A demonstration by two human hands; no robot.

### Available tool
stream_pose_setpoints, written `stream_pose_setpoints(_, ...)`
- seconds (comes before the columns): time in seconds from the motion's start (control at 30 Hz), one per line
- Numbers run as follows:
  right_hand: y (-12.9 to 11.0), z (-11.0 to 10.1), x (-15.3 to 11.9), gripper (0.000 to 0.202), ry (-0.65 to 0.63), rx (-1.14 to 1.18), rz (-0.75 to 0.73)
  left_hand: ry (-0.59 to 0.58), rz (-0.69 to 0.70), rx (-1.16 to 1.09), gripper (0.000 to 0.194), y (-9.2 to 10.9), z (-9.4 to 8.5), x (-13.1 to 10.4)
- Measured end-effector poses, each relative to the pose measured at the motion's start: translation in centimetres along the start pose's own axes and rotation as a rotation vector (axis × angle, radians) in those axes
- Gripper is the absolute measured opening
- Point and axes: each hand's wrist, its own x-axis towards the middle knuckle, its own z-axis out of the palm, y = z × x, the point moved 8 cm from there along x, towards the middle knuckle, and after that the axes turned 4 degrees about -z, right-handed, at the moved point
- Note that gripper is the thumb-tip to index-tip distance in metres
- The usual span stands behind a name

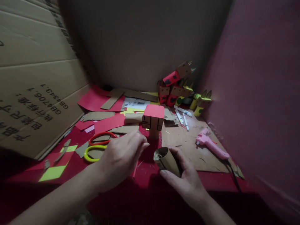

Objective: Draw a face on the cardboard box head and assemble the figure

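The right hand (185, 176) is closed around a brown cardboard tube (170, 162), tilted with its open end towards the left hand (124, 153). The left hand hovers near that opening, fingers bunched together; whether something is pinched between them, I cannot tell. The tube is at the near side of the red table surface (145, 178), between the hands. Just beyond them stands a small cardboard model with a flat red paper top (153, 111), upright on a tube-like stem. Left of it lie scissors with one red and one yellow handle loop (95, 153), among red and yellow paper scraps and cardboard strips (99, 116). On the right, a pink glue gun (211, 143) rests on a brown board (187, 159), with white markers (185, 121) farther back. Red and yellow paper-wrapped tube figures (174, 93) are grouped at the far right.
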Motion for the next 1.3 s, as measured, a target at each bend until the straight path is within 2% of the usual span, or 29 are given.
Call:
stream_pose_setpoints(0.07,0.6,0.0,-0.1,0.042,-0.038,0.168,0.057,-0.033,-0.032,-0.006,0.027,-0.5,-0.2,-0.1)
stream_pose_setpoints(0.13,1.3,0.2,-0.3,0.044,-0.072,0.326,0.114,-0.105,-0.086,-0.105,0.029,-0.8,0.0,-0.2)
stream_pose_setpoints(0.23,2.0,0.7,-0.3,0.049,-0.135,0.522,0.167,-0.26,-0.257,-0.365,0.01,-1.0,1.0,-0.6)
stream_pose_setpoints(0.33,1.7,1.1,-0.1,0.047,-0.178,0.622,0.136,-0.397,-0.383,-0.618,0.04,-0.2,2.7,-1.1)
stream_pose_setpoints(0.43,1.2,1.4,0.0,0.044,-0.225,0.66,0.123,-0.453,-0.451,-0.83,0.054,0.7,4.3,-1.3)
stream_pose_setpoints(0.6,0.8,1.8,-0.4,0.045,-0.309,0.528,0.121,-0.374,-0.456,-1.014,0.045,1.8,5.5,-0.8)
stream_pose_setpoints(0.73,0.7,1.7,-0.6,0.038,-0.28,0.458,0.135,-0.313,-0.493,-1.058,0.036,1.8,5.6,-0.7)
stream_pose_setpoints(0.83,0.3,1.8,-0.5,0.03,-0.287,0.435,0.143,-0.35,-0.538,-1.154,0.041,1.7,6.2,-1.0)
stream_pose_setpoints(0.97,-0.1,2.1,-0.3,0.029,-0.32,0.392,0.142,-0.375,-0.519,-1.233,0.045,1.4,6.5,-1.2)
stream_pose_setpoints(1.1,-1.2,2.8,0.0,0.034,-0.401,0.282,0.054,-0.348,-0.526,-1.215,0.043,1.1,6.1,-1.6)
stream_pose_setpoints(1.2,-2.5,3.1,0.0,0.045,-0.446,0.078,-0.057,-0.336,-0.53,-1.178,0.043,0.7,5.1,-1.8)
stream_pose_setpoints(1.27,-3.1,2.5,0.3,0.052,-0.405,-0.076,-0.109,-0.301,-0.529,-1.127,0.041,-0.2,3.9,-1.9)
stream_pose_setpoints(1.3,-3.2,1.7,0.7,0.048,-0.345,-0.136,-0.118,-0.268,-0.543,-1.093,0.04,-1.1,3.2,-1.9)
